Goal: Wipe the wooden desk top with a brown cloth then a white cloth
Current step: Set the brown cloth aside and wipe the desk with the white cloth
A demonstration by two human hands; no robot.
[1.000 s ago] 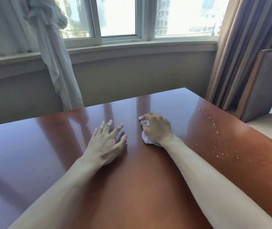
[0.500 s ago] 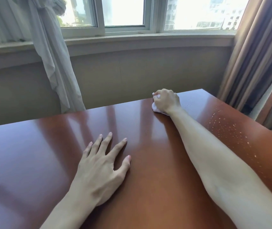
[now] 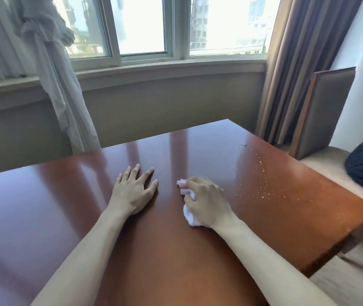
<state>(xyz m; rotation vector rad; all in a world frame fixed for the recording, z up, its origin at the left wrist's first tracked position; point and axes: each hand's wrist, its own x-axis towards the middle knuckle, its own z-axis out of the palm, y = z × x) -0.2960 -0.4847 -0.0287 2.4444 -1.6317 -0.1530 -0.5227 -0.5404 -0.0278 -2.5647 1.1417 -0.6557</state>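
Head view: the right hand (image 3: pixel 207 202) is curled over the bunched white cloth (image 3: pixel 190 216), fingers gripping it and pressing it down on the wooden counter (image 3: pixel 176 261), around the middle of the top. Cloth pokes out at the fingertips and again under the heel of the hand. The left hand (image 3: pixel 133 193) lies just beside it, to its left, flat on the wood with fingers spread, holding nothing, bracing by the look of it. No brown cloth shows, so this reads as the second pass, the white one.

Now the key relation: a scatter of pale crumbs (image 3: pixel 262 186) lies to the right of the cloth and a little farther from the body, running in a band toward the far right corner. The right hand is clearly the nearer one. The next stroke probably wants to go rightward and away.
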